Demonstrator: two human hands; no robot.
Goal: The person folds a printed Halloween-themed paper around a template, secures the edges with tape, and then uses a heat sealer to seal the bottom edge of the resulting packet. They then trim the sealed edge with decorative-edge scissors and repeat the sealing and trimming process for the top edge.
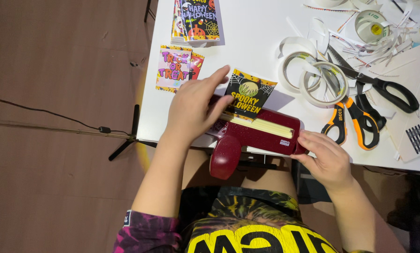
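Fingers (218, 79) of the left hand (193, 110) are spread flat, gripping nothing, laid on top of the dark red sealer (259, 132) w/ index tip stretched toward the black-and-orange bag (249, 95). Right hand (327, 157) has fingers curled around the sealer's right end, pinching it from the side.

Sealer sits at the near edge of the white tabletop (247, 42), roughly centre, its rounded handle hanging off the edge toward the person's lap. A pale yellow strip runs along its top. The bag stands tilted w/ its lower edge tucked into the sealer's slot, just right of the left hand's fingertips.

Left of the hand: pink bag (173, 69) lying flat, a red one partly under it. Further back, a stack of dark printed bags (198, 21). Right of the sealer: two tape rolls (313, 77) overlapping, black scissors (378, 84) and orange-handled scissors (350, 122) beside them, loose white paper strips (383, 40) piled behind. Floor at left is brown, w/ a black cable and a stand's legs.
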